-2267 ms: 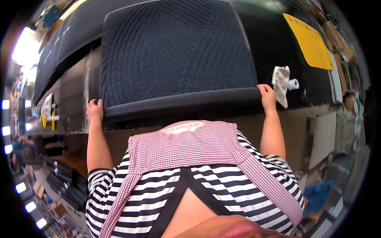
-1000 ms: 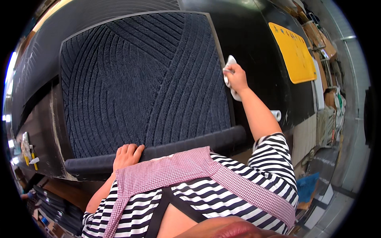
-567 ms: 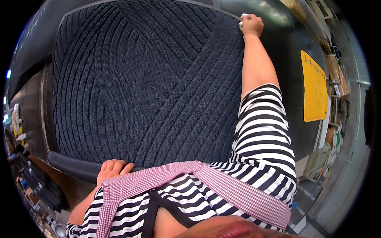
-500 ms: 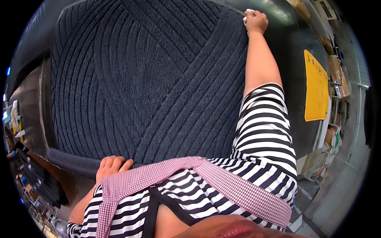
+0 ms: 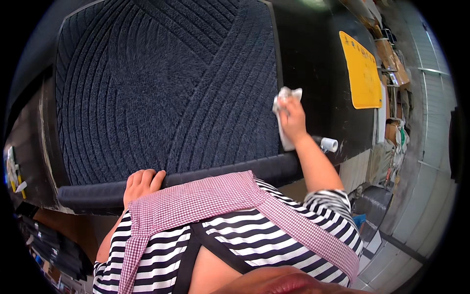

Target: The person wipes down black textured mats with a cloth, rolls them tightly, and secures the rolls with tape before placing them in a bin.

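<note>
Right hand (image 5: 293,117): closed around a crumpled white cloth (image 5: 285,122), which is pressed against the right border of the mat; the cloth shows above and below the fist.
Left hand (image 5: 142,182): laid palm-down on the rolled near edge of the mat, fingers curled over it; nothing separate is gripped.
Mat (image 5: 166,88): a large dark blue-grey ribbed mat with curved and crossing grooves and a smooth dark border, spread flat from the left hand's roll up and away, its right edge passing under the cloth.
Work surface (image 5: 313,63): a black table top, seen as a bare strip directly right of the cloth-holding hand.
Small white cylinder (image 5: 329,144): set on the table edge just right of and below the right wrist.
Yellow sheet (image 5: 363,71): lying flat on the black top, well to the right of and above the right hand.
Clothing: a striped black-and-white top and a pink checked apron (image 5: 210,201) are seen just below the left hand.
Room: cardboard boxes (image 5: 391,68) are stacked beyond the yellow sheet; grey floor is seen at far right.
</note>
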{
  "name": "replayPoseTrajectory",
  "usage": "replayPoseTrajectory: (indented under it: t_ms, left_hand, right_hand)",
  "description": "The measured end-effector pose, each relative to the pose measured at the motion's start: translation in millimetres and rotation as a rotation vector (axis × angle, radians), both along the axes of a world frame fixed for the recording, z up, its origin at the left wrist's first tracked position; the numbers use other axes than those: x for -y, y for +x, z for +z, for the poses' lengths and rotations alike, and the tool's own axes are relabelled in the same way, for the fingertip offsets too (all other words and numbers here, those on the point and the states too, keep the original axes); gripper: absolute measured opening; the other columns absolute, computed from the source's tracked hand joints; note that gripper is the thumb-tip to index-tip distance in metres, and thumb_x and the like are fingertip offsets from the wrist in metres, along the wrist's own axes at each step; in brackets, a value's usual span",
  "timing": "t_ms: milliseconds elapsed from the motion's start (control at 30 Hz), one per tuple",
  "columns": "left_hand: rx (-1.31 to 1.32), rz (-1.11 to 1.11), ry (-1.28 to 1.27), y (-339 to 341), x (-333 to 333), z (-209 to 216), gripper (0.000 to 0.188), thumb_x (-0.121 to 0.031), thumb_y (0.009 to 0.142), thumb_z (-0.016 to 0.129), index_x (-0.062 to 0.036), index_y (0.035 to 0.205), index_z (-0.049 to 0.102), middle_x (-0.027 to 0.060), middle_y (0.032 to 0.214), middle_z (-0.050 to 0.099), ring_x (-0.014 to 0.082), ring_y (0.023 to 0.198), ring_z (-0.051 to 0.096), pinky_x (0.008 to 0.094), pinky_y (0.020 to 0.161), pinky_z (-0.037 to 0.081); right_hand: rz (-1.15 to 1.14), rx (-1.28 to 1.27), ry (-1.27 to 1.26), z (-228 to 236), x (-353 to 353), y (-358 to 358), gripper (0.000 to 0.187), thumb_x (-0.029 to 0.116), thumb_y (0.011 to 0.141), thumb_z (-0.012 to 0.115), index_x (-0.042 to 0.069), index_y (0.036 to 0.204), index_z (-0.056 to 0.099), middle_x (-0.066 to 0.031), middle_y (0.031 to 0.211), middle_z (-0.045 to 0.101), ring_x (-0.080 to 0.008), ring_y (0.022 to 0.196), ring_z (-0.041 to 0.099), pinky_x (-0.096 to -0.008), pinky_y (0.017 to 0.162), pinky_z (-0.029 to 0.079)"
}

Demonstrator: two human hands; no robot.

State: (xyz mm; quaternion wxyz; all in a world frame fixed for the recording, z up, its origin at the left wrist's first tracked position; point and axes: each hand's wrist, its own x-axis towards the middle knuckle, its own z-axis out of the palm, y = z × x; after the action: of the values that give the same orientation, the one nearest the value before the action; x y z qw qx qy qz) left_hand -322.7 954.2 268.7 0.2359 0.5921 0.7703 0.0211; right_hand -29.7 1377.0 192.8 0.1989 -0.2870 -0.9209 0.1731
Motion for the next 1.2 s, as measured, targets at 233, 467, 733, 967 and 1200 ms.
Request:
replayPoseTrajectory:
  t_ms: [233,467,733,967,1200]
  left_hand:
    - [0.019,-0.069,0.013,-5.2,-3.2,-1.9,0.049,-0.030,0.092,0.067,-0.0084,0.135,0.060,0.0123,0.127,0.062,0.0292,0.123,0.056,0.0434,0.111,0.040]
    - [0.046,-0.078,-0.095,-11.5,-15.3,3.6,0.045,-0.033,0.093,0.066,-0.0098,0.132,0.064,0.0121,0.123,0.064,0.0283,0.119,0.058,0.0428,0.109,0.041]
    - [0.084,-0.039,-0.144,-15.9,-21.4,10.6,0.037,-0.032,0.096,0.060,-0.0128,0.128,0.066,0.0102,0.119,0.066,0.0259,0.117,0.061,0.0424,0.109,0.042]
    - [0.054,-0.031,-0.087,-11.5,-26.6,17.2,0.036,-0.030,0.095,0.061,-0.0139,0.126,0.066,0.0083,0.118,0.066,0.0248,0.115,0.061,0.0401,0.106,0.042]
    - [0.047,-0.021,-0.065,-16.0,-31.3,16.2,0.037,-0.029,0.093,0.061,-0.0151,0.126,0.067,0.0068,0.116,0.067,0.0255,0.112,0.061,0.0410,0.102,0.044]
  right_hand:
    - [-0.097,-0.145,-0.305,7.1,13.8,16.6,0.021,-0.009,0.082,0.067,0.005,0.098,0.070,-0.0079,0.105,0.066,-0.0237,0.097,0.068,-0.0326,0.086,0.055]
    - [-0.249,-0.228,-0.156,-55.9,-172.1,-103.4,0.014,0.009,0.085,0.073,0.005,0.099,0.071,-0.0111,0.103,0.072,-0.0257,0.098,0.070,-0.0348,0.087,0.054]
    - [-0.415,-0.131,0.087,-54.8,-350.0,-258.0,0.020,0.025,0.085,0.076,0.012,0.099,0.078,-0.0130,0.096,0.076,-0.0281,0.091,0.074,-0.0398,0.081,0.056]
    - [-0.369,0.018,0.076,-44.6,-341.9,-302.2,0.019,0.025,0.088,0.072,0.014,0.103,0.076,-0.0135,0.105,0.075,-0.0347,0.100,0.070,-0.0446,0.088,0.054]
    - [-0.020,-0.046,-0.030,-8.3,-211.7,-441.1,0.026,0.037,0.092,0.068,0.018,0.108,0.075,-0.0129,0.108,0.075,-0.0351,0.105,0.070,-0.0468,0.091,0.054]
